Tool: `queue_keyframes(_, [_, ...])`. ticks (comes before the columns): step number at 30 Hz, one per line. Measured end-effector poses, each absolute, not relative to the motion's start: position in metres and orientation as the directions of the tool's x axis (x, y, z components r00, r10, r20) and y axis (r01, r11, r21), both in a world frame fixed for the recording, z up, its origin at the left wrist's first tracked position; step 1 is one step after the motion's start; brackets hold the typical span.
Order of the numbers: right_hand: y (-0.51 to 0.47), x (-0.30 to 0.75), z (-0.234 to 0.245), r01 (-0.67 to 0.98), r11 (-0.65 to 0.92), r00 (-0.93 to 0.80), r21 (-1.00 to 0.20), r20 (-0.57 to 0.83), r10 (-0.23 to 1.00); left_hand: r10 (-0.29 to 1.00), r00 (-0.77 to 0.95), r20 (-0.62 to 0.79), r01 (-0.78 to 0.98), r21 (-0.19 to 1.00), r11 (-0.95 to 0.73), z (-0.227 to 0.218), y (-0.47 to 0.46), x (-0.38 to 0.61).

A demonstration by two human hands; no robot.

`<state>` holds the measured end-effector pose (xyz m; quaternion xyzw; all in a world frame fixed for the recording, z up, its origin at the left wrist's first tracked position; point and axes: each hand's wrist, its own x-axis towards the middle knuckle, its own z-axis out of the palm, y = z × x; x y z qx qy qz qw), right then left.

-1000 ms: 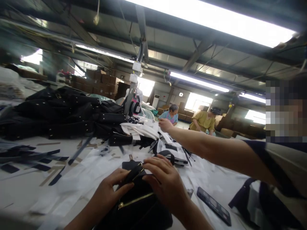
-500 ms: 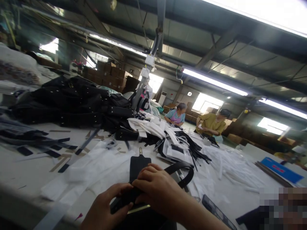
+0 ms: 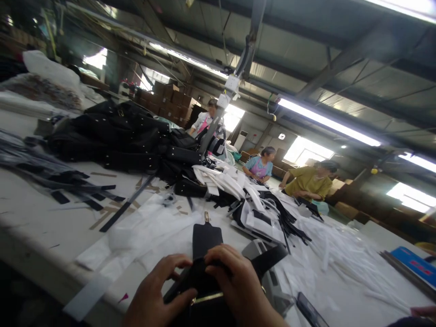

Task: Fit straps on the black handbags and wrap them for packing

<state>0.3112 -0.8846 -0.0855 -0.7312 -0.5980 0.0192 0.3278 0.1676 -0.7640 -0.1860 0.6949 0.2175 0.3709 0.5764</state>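
A black bag [image 3: 204, 313] with a gold-toned zip lies at the table edge, its lower part out of frame. Its black flap [image 3: 207, 240] points away from me and ends in a narrow tab with a gold metal fitting [image 3: 206, 217]. My left hand [image 3: 158, 288] is closed round the bag's left side, thumb near the zip. With bent fingers, my right hand [image 3: 235, 281] grips the bag's upper edge at the base of the flap. A black strap [image 3: 270, 261] loops out to the right of it.
Black bags [image 3: 132, 131] are heaped at the back left. White strips [image 3: 228, 181] and black straps [image 3: 289, 218] lie ahead. A phone [image 3: 309, 311] and a blue box [image 3: 415, 263] are to the right. Several people work beyond the table, including one in a mustard top [image 3: 306, 184].
The view has swung left, so the scene sits further right. My right hand's fingers have drawn back and bent at the flap's base. More of the gold zip shows.
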Motion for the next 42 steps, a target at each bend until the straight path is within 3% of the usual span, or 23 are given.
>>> queue_keyframes(5, [-0.888, 0.315, -0.068, 0.987, -0.042, 0.078, -0.155, 0.240, 0.968, 0.720, 0.683, 0.126, -0.034, 0.989, -0.141, -0.211, -0.766, 0.150])
queue_keyframes(9, [-0.880, 0.307, -0.070, 0.993, 0.116, -0.115, -0.015, 0.027, 0.993, 0.566, 0.820, 0.090, 0.018, 0.983, -0.183, -0.213, -0.762, 0.140])
queue_keyframes(13, [-0.869, 0.290, -0.075, 0.986, 0.134, -0.116, 0.099, -0.165, 0.979, 0.537, 0.843, 0.028, 0.085, 0.979, -0.184, -0.201, -0.758, 0.138])
queue_keyframes(17, [-0.863, 0.280, -0.074, 0.981, 0.125, -0.084, 0.147, -0.258, 0.963, 0.479, 0.876, -0.050, 0.117, 0.987, -0.111, -0.197, -0.753, 0.141])
queue_keyframes(21, [-0.860, 0.279, -0.080, 0.971, 0.161, -0.113, 0.175, -0.258, 0.960, 0.346, 0.922, -0.174, 0.092, 0.966, 0.241, -0.198, -0.751, 0.147])
queue_keyframes(25, [-0.859, 0.279, -0.086, 0.974, 0.145, -0.105, 0.175, -0.224, 0.969, 0.317, 0.902, -0.293, 0.112, 0.869, 0.483, -0.184, -0.757, 0.146])
queue_keyframes(28, [-0.860, 0.280, -0.083, 0.980, 0.134, -0.098, 0.146, -0.232, 0.968, 0.336, 0.888, -0.314, 0.090, 0.835, 0.543, -0.169, -0.757, 0.139])
queue_keyframes(32, [-0.863, 0.289, -0.074, 0.991, 0.121, -0.108, 0.063, -0.176, 0.978, 0.497, 0.796, -0.344, -0.004, 0.819, 0.574, -0.169, -0.749, 0.133])
queue_keyframes(34, [-0.866, 0.293, -0.071, 0.993, 0.106, -0.096, 0.054, -0.167, 0.981, 0.569, 0.764, -0.305, -0.055, 0.847, 0.529, -0.180, -0.747, 0.133])
queue_keyframes(36, [-0.869, 0.294, -0.070, 0.985, 0.148, -0.131, 0.093, -0.164, 0.978, 0.549, 0.808, -0.214, -0.035, 0.913, 0.407, -0.192, -0.747, 0.136])
queue_keyframes(39, [-0.873, 0.290, -0.070, 0.935, 0.255, -0.227, 0.246, -0.136, 0.964, 0.399, 0.904, -0.154, 0.102, 0.984, 0.147, -0.197, -0.748, 0.142])
queue_keyframes(42, [-0.874, 0.285, -0.069, 0.883, 0.276, -0.268, 0.379, -0.075, 0.960, 0.421, 0.905, -0.067, 0.134, 0.982, -0.131, -0.180, -0.748, 0.149])
